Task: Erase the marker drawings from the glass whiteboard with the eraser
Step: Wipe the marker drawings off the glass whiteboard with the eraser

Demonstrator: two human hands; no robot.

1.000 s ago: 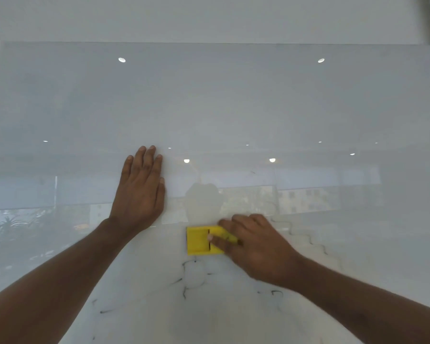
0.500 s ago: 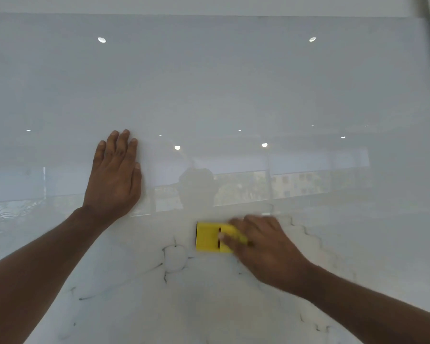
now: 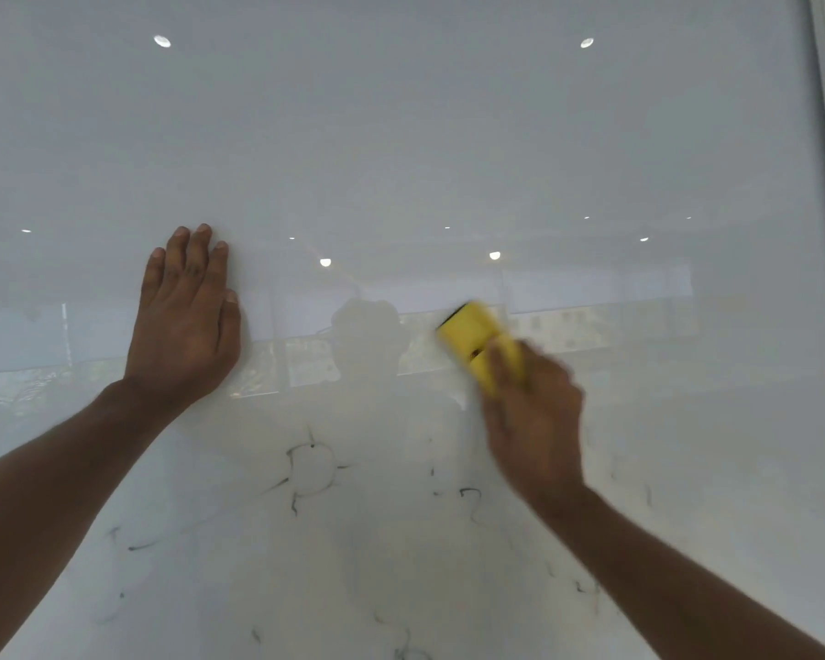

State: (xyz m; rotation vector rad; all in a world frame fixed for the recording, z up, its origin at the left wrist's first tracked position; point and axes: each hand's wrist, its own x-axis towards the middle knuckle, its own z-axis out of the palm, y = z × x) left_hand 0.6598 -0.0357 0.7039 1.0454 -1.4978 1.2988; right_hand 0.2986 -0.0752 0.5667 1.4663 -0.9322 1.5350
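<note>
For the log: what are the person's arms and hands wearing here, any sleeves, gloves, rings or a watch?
Nothing visible. Both forearms are bare to the frame edge, with no sleeves showing. The left hand has no glove, ring or watch. The right hand looks equally bare, though motion blur hides fine detail.

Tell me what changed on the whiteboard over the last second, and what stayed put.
The right hand swept the yellow eraser up and to the right, tilting it from level to diagonal; it is motion-blurred. The zigzag line that ran to the right of it is mostly wiped away. The left hand stays flat on the glass whiteboard, the grip on the eraser is unchanged, and the round scribble remains.
</note>
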